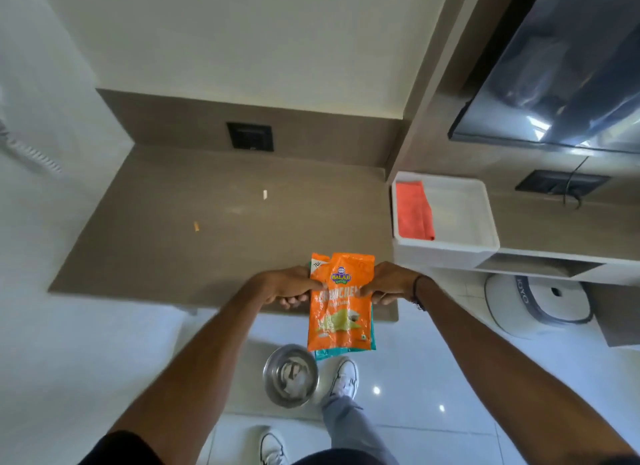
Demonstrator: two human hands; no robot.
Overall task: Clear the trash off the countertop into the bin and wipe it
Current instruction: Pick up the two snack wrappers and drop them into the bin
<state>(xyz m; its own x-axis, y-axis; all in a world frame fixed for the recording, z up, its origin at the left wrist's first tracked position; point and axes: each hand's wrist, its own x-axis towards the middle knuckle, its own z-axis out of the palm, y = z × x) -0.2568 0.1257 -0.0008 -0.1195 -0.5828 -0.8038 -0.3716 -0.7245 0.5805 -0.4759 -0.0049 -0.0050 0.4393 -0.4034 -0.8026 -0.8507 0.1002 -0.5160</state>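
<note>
An orange snack wrapper (pixel 341 312), with a teal wrapper behind it, hangs over the front edge of the brown countertop (pixel 173 243). My left hand (pixel 294 286) pinches its left side and my right hand (pixel 388 283) pinches its right side. Directly below, on the floor, stands a round steel bin (pixel 290 374) with crumpled paper inside. Two small scraps lie on the countertop: a white scrap (pixel 265 194) toward the back and a tan scrap (pixel 196 226) to the left. An orange cloth (pixel 414 211) lies folded in a white tray (pixel 460 219) at the right.
A dark wall socket (pixel 250 136) sits in the backsplash. A television (pixel 568 66) hangs at the upper right above a second socket (pixel 561 183) with a cable. A white round appliance (pixel 538 303) rests on the floor at the right. My shoes (pixel 344 378) stand beside the bin.
</note>
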